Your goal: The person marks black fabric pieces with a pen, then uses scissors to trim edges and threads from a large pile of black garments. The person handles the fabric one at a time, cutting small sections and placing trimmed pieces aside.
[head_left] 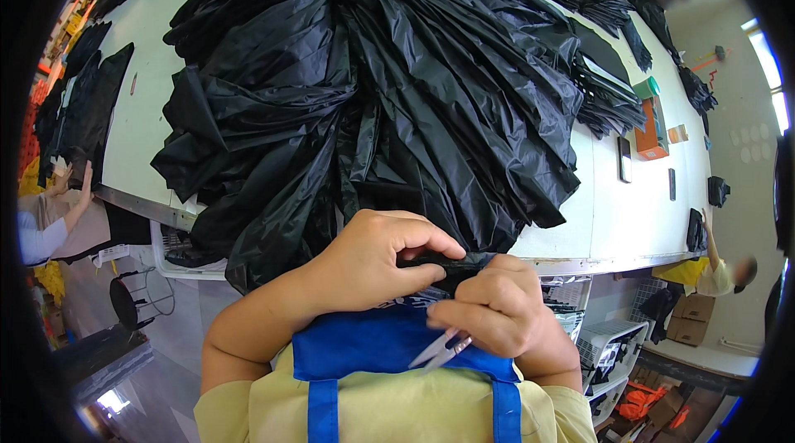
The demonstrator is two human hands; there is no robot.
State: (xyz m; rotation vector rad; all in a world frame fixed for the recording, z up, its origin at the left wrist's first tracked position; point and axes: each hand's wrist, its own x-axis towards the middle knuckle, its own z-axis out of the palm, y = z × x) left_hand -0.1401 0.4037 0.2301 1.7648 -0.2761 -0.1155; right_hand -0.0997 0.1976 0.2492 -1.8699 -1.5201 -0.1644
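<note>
Two hands at the bench edge, working one black fabric strip.

Left hand (373, 265) was closed, pinching a black strip (451, 262) just below the near edge of the white bench (629, 219). Right hand (497, 310) was closed too, touching the strip's end and gripping one pair of snips (440, 351), blades pointing down-left over a blue apron (373, 352). One large fabric heap (373, 87) covered the bench centre; smaller black stacks lay beyond. One orange box (650, 132) and two dark phones (625, 159) sat to the right. Two other people stood at the sides, a third at the far end.
</note>
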